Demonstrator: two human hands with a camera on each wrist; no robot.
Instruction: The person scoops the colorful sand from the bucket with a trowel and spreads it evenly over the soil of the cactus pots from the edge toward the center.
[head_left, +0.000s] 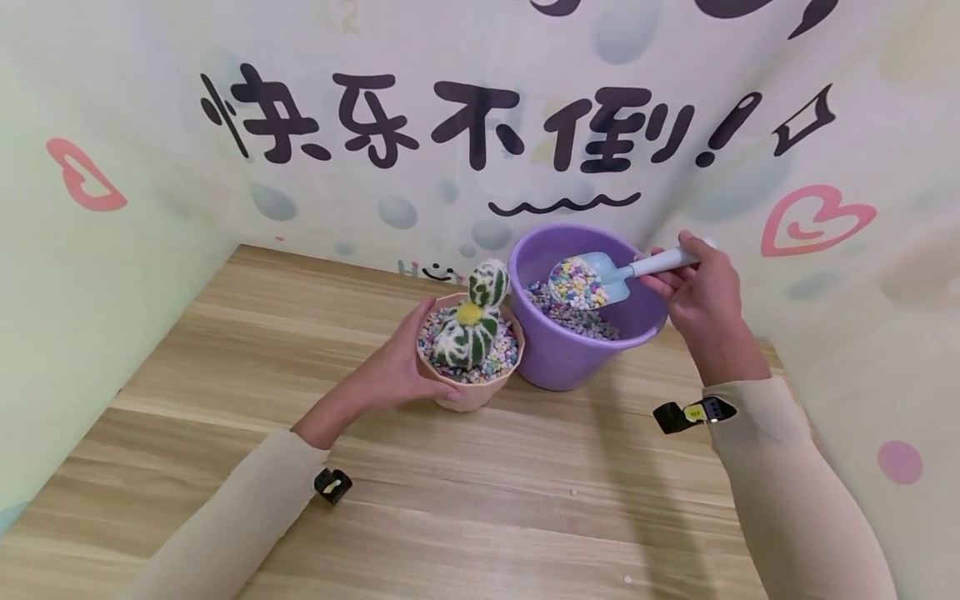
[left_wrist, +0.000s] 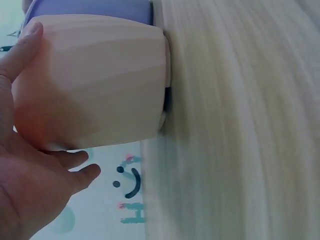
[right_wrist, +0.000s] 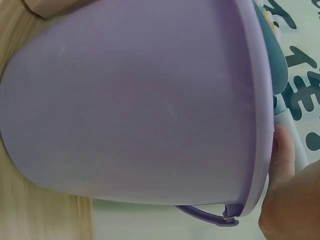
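My left hand [head_left: 408,362] holds the side of a peach faceted flower pot [head_left: 468,398], thumb at the front and fingers round the back. In the pot a fuzzy green-and-white cactus [head_left: 467,342] with a yellow tuft stands in small coloured pebbles [head_left: 498,358]. Touching its right side is a purple bucket [head_left: 558,362] with more pebbles inside. Over the bucket's mouth my right hand [head_left: 705,287] grips the white handle of a light blue scoop [head_left: 617,283], heaped with pastel pebbles [head_left: 577,283]. In the right wrist view the bucket wall [right_wrist: 140,110] hides most of the scoop.
Everything stands on a wood-grain table [head_left: 465,517] near its back edge. A printed backdrop [head_left: 450,50] with black characters rises close behind. Two stray pebbles lie on the tabletop in front. The bucket's purple bail handle [right_wrist: 207,215] hangs off its rim.
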